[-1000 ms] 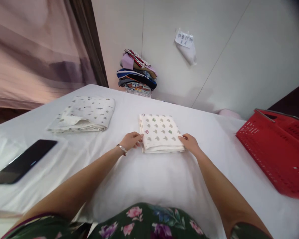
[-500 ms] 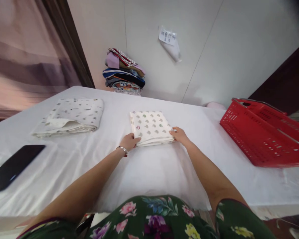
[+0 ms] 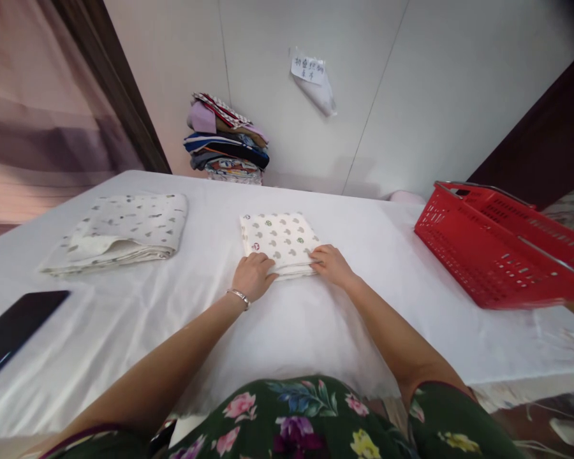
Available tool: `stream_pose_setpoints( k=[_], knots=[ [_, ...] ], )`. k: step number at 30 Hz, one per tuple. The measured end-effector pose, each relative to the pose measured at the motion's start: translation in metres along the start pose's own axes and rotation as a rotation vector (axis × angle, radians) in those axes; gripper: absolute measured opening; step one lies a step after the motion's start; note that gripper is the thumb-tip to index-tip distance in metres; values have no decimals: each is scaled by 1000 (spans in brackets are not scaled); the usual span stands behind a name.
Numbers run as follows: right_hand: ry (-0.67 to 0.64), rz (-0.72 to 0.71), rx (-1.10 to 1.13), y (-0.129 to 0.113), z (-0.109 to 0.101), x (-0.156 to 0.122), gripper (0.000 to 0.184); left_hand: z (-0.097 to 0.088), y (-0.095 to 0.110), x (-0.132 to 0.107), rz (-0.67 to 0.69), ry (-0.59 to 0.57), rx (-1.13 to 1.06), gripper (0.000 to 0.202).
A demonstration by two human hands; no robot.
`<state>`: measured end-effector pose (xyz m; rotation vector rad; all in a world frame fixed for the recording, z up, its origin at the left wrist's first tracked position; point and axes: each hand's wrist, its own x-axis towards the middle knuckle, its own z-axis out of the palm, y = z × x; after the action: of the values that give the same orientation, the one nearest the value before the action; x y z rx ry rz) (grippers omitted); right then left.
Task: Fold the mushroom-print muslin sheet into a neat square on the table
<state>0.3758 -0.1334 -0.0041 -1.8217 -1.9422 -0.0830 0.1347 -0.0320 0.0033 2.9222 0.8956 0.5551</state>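
Note:
A folded white cloth [image 3: 280,239] printed with small grey, green and red mushroom shapes lies flat in front of me. My left hand [image 3: 254,276] grips its near left corner, fingers on top and thumb along the front edge. At the near right corner, my right hand [image 3: 332,264] pinches the layered edge between thumb and fingers. The cloth's folded layers show along the side towards me, between the hands. Farther left lies a larger folded white cloth [image 3: 134,223] with a grey and green print, its front corner slightly lifted.
A white-covered table [image 3: 210,217] spans the view. A black phone-like slab [image 3: 19,328] lies at left, a red plastic basket [image 3: 488,255] with metal handles at right. Behind the table rises a stack of folded fabrics [image 3: 227,140]. A handwritten paper [image 3: 309,69] hangs on the wall.
My left hand has slid its fingers further over the cloth's near left corner. My right fingers have shifted inward over the right corner. The whole view has turned slightly.

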Motion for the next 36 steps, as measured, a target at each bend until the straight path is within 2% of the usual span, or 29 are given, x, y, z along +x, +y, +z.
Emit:
stream_pose_setpoints(
  k=[5,9,15,18,28,32,36],
  knots=[
    [-57,-15,-30,3,1,3,17,1,-6,9,-76,-62,-71,25],
    [-8,-12,6,1,1,5,18,-2,-5,12,-65,-83,-40,25],
    [80,-13,49,-2,1,4,20,-1,6,17,34,-24,37,32],
    [104,-25,36,-2,-1,6,21,-2,9,23,65,-10,78,22],
    [68,-13,-6,-2,-4,11,19,-7,0,32,3,66,13,26],
    [76,36,19,-1,1,14,19,-1,7,26,138,193,49,27],
    [91,76,93,2,0,19,19,5,20,24,321,161,88,30]
  ],
)
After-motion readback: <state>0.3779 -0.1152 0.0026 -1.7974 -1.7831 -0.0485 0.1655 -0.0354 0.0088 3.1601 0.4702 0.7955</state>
